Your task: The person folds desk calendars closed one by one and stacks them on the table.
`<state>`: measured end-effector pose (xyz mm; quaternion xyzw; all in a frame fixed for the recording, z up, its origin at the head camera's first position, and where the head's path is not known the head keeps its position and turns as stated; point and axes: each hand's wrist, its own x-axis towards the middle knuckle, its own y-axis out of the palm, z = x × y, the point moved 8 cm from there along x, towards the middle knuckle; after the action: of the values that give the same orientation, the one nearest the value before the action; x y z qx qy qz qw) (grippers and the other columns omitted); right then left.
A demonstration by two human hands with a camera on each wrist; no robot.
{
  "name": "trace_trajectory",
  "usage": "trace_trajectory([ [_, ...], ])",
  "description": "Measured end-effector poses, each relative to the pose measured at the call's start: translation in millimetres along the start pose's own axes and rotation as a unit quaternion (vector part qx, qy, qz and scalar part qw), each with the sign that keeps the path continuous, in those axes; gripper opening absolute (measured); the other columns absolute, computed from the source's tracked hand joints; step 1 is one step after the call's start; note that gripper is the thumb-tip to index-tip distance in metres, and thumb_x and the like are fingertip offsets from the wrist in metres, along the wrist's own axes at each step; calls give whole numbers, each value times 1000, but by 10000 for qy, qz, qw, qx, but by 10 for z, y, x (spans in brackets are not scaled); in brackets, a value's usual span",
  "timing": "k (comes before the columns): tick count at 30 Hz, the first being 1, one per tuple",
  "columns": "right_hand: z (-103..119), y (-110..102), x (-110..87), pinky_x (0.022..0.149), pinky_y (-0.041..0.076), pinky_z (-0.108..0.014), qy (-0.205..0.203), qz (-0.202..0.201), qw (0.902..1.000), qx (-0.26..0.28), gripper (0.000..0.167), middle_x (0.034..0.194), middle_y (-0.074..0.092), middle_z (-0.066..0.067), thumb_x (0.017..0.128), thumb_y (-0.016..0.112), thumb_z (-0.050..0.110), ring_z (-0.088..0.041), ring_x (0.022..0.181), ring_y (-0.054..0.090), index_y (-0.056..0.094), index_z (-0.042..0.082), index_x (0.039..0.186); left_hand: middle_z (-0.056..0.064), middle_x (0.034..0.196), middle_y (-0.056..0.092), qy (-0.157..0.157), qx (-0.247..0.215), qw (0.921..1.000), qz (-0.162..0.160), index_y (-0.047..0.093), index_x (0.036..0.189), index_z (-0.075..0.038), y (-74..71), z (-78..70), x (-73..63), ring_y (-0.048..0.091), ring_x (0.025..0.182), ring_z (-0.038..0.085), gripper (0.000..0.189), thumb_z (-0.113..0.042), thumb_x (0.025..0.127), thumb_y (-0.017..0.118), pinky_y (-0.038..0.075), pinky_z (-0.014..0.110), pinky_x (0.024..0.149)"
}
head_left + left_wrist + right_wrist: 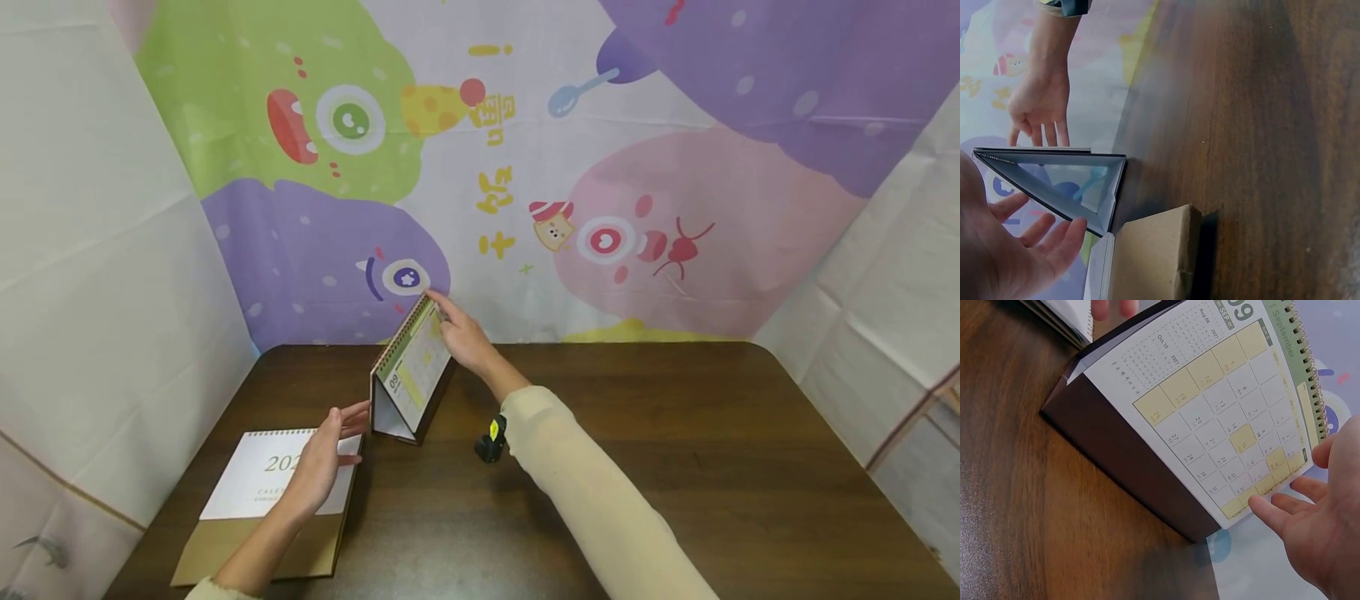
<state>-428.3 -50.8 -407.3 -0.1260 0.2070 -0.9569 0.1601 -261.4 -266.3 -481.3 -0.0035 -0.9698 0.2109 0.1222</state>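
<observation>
A desk calendar (pixel 416 367) stands tent-like on the table, spiral binding on top, its page turned to September (pixel 1229 419). At its far end is my right hand (pixel 465 337), fingers extended along the page's edge and an upper corner. My left hand (pixel 318 467) reaches to the near end with fingers loosely stretched, close to the back panel; whether they touch it I cannot tell. The triangular hollow of the stand (pixel 1113 187) shows in the left wrist view. Partly under my left hand, a second calendar with a white cover (pixel 240 475) and a tan base (pixel 300 550) leans back.
The dark wooden table (pixel 637 467) spreads out to the right. Behind it hangs a cloth backdrop (pixel 465 292) with cartoon figures, and pale cloth walls (pixel 105 250) close in both sides. A small black camera (pixel 491 442) sits on my right wrist.
</observation>
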Motion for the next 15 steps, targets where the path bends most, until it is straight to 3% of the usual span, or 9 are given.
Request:
trace_trajectory([
  [5, 3, -4, 1, 141, 30, -63, -25, -25, 10000, 11, 68, 180, 45, -19, 111, 40, 13, -44, 167, 44, 39, 29, 177, 36, 159, 59, -500, -19, 9987, -1, 55, 163, 1, 35, -214, -74, 61, 143, 56, 76, -45, 124, 10, 67, 31, 87],
  [9, 0, -1, -1, 141, 30, -63, -14, -40, 10000, -48, 67, 180, 45, -18, 111, 40, 14, -43, 167, 43, 40, 30, 176, 35, 162, 58, -606, -28, 9982, -31, 53, 164, 3, 45, -313, -106, 59, 147, 57, 75, -39, 124, 6, 67, 31, 88],
  [15, -43, 5, 31, 140, 30, -64, 52, -11, 10000, -42, 68, 180, 44, -21, 112, 37, 14, -45, 167, 43, 39, 33, 177, 32, 164, 58, -614, -16, 9981, 4, 52, 166, 1, 52, -331, -117, 59, 148, 55, 77, -40, 123, 3, 67, 30, 88],
])
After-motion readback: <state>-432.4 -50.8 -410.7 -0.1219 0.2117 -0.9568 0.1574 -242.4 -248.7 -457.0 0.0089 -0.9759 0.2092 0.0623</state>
